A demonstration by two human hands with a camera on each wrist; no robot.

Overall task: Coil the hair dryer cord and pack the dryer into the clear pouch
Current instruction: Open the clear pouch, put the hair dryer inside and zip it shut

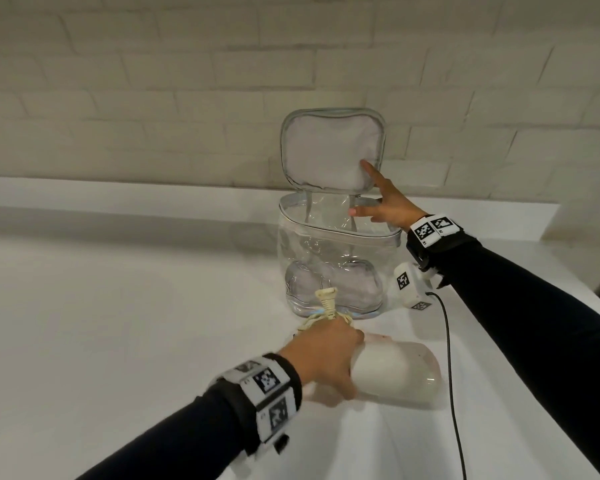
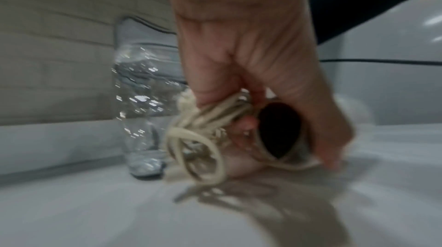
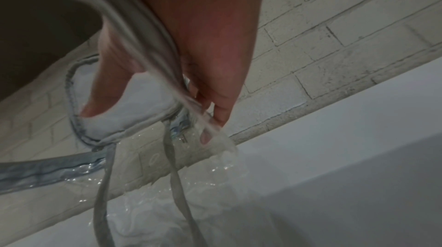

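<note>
The clear pouch (image 1: 333, 258) stands on the white counter, its grey-edged lid (image 1: 331, 150) flipped up against the wall. My right hand (image 1: 385, 202) is at the pouch's back right corner with straight, spread fingers: the index finger lies on the lid's inner face (image 3: 134, 111), the thumb reaches over the mouth. The white hair dryer (image 1: 395, 372) lies on the counter in front of the pouch. My left hand (image 1: 323, 355) grips its handle together with the coiled cream cord (image 2: 203, 134). The plug (image 1: 327, 299) sticks up beyond my knuckles.
A black cable (image 1: 447, 358) runs from my right wrist across the counter beside the dryer. The brick wall (image 1: 187, 81) and a low ledge (image 1: 118, 192) stand close behind the pouch. The counter's edge (image 1: 596, 299) lies at the right.
</note>
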